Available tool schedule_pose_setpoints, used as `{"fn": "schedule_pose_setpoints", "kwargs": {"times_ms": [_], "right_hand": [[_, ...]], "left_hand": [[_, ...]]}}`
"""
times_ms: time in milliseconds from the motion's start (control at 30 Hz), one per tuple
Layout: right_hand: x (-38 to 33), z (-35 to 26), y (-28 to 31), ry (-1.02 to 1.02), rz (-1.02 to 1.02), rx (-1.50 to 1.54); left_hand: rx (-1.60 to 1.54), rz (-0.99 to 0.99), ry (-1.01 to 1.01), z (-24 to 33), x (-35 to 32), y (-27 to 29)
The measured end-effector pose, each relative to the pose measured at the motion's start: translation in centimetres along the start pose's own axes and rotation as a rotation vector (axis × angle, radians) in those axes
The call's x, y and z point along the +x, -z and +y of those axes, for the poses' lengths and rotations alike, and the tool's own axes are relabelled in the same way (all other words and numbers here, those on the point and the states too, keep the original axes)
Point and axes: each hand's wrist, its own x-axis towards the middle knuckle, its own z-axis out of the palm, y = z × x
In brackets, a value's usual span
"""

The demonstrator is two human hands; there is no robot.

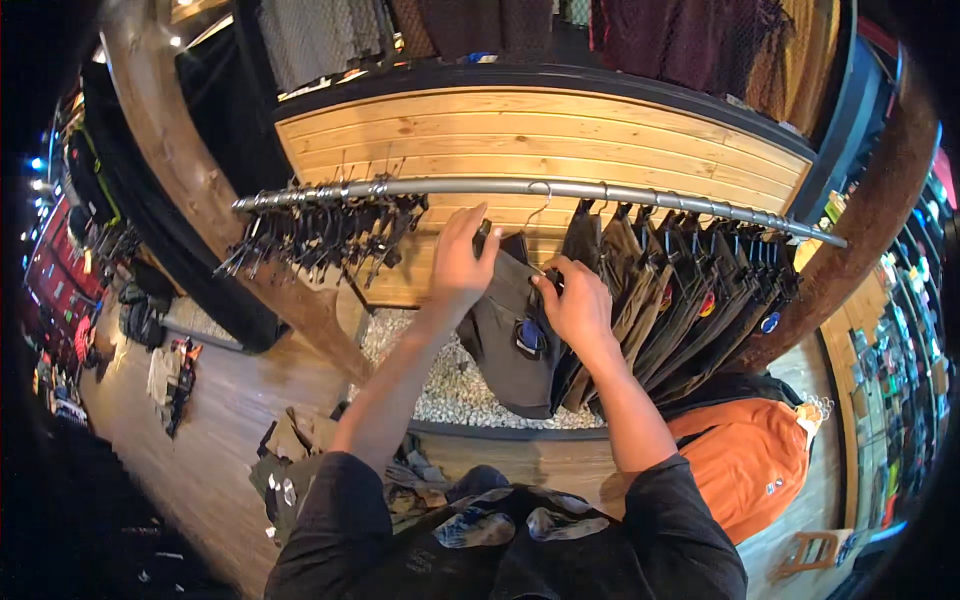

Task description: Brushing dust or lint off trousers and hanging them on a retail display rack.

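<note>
Dark grey shorts [507,345] hang from a clip hanger [540,203], its wire hook over the metal rail. A blue and white tag dangles on their front. At the left corner of the waistband, my left hand [463,262] has its thumb and fingers on either side of a dark hanger clip. My right hand [580,308] pinches around the dark clip at the right corner. The fingers partly cover both clips, so whether their jaws are closed on the cloth cannot be made out.
Several empty clip hangers [325,235] crowd the rail's [460,186] left end. Dark and brown trousers [690,300] hang close on the right. Below are a gravel bed [440,370], piled clothes [290,470] on the floor and an orange garment [750,460]. Wooden posts [190,170] stand beside the rail.
</note>
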Motion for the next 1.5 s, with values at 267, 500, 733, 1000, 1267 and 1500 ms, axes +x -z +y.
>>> {"fn": "schedule_pose_setpoints", "kwargs": {"times_ms": [267, 500, 733, 1000, 1267, 1500], "right_hand": [[4.7, -0.2, -4.5, -0.097, 0.032, -0.220], [3.5, 1.1, -7.9, -0.085, 0.112, -0.229], [7.0, 5.5, -4.6, 0.083, -0.072, -0.103], [9.3, 10.2, -6.0, 0.126, -0.095, -0.069], [8.0, 10.7, -7.8, 0.274, -0.061, 0.226], [6.1, 8.7, -8.8, 0.310, 0.216, -0.083]], "left_hand": [[-0.125, -0.244, -0.036, -4.0, -0.1, -4.7], [-0.072, -0.290, -0.204, -9.9, 0.7, -5.8], [-0.022, -0.356, -0.242, -11.6, 2.8, -3.6], [0.202, -0.384, -0.181, -10.3, -1.1, -3.1], [-0.104, 0.142, 0.072, -15.4, -10.8, -3.7], [-0.152, -0.763, 0.555, -24.9, -13.6, -6.3]]}}
